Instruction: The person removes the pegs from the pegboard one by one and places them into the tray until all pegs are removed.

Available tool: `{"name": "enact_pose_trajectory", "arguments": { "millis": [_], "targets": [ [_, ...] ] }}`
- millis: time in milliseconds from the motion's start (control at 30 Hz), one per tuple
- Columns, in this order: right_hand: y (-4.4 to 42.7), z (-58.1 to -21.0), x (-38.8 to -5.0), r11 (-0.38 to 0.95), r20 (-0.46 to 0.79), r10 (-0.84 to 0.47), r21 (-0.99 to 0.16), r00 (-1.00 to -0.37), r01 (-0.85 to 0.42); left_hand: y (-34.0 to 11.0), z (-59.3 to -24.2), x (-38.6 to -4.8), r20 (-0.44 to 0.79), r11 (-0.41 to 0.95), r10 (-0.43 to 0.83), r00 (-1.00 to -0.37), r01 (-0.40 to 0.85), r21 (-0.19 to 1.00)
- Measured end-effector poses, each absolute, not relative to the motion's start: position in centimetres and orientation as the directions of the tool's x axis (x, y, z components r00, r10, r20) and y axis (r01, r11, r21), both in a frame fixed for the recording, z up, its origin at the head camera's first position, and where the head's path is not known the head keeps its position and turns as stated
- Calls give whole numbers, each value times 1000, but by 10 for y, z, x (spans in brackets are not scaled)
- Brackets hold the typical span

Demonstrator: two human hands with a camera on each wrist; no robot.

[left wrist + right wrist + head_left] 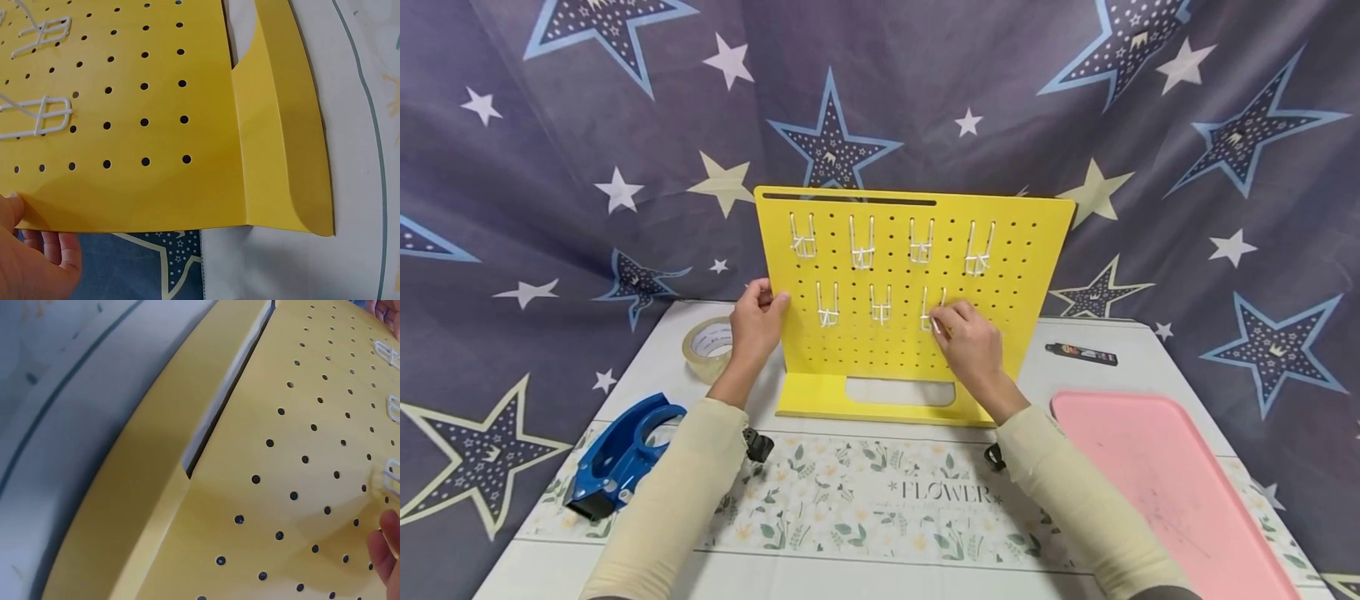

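A yellow pegboard (1037, 258) stands upright on its folded foot. White double-pronged pegboard hooks (862, 250) hang on it in two rows. My left hand (757, 325) grips the board's left edge, thumb on the front and fingers curled behind, as the left wrist view shows at the hand (37, 250). At the rightmost hook of the lower row (925, 310), my right hand (970, 346) pinches the hook's lower end between thumb and fingertips. In the right wrist view only the fingertips (389, 537) show, beside a hook (392, 478).
Left of the board lie a roll of clear tape (709, 350) and a blue tape dispenser (625, 454). To the right are a black marker-like stick (1081, 354) and a pink tray (1150, 467). A star-patterned curtain (910, 100) hangs behind the white table (850, 575).
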State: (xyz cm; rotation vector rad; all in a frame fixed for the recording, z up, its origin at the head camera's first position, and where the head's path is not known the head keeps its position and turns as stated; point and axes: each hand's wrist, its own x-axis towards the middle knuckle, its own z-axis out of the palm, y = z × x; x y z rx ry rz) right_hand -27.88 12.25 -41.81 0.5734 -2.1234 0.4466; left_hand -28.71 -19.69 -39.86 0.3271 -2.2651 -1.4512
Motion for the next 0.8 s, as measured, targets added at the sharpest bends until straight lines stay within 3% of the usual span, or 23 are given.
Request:
{"name": "enact_pose_trajectory", "arguments": {
  "millis": [533,800],
  "targets": [
    [135,-403,-267,800,843,-261,-84,-470,-594,-197,-398,-287,202,424,-409,-890,11,906],
    [168,-394,-249,764,820,-279,-125,-500,-633,-196,-399,-288,196,433,-409,-891,0,902]
  ]
}}
